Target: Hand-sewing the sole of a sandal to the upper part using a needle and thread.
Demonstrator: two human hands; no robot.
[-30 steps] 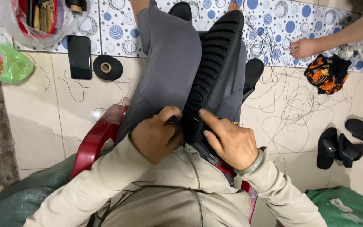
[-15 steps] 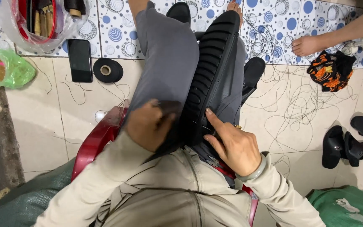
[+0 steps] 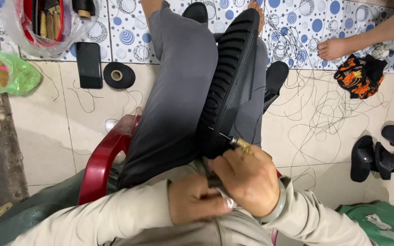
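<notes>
A black shoe point(image 3: 226, 77) with a ribbed sole lies on its side between my knees, heel toward me. My right hand point(image 3: 247, 180) grips an awl point(image 3: 239, 144) with a brass collar. Its thin needle touches the sole's edge near the heel. My left hand point(image 3: 194, 202) is closed just below and left of the right one, against the shoe's heel end, and what its fingers pinch is hidden. I sit on a red plastic chair point(image 3: 103, 159) in grey trousers and a beige jacket.
A black phone point(image 3: 88, 64) and a black tape roll point(image 3: 118, 75) lie on the floor to the left, beside a green bag point(image 3: 5, 77) and a clear bag of tools point(image 3: 46, 20). Loose thread point(image 3: 315, 105), black sandals point(image 3: 375, 157), an orange-black cloth point(image 3: 359, 75) and another person's foot point(image 3: 336, 48) are on the right.
Both hands were pressing on the shoe's heel. The left hand lifted, then dropped close to my body. The right hand now holds the awl with its needle at the sole's edge.
</notes>
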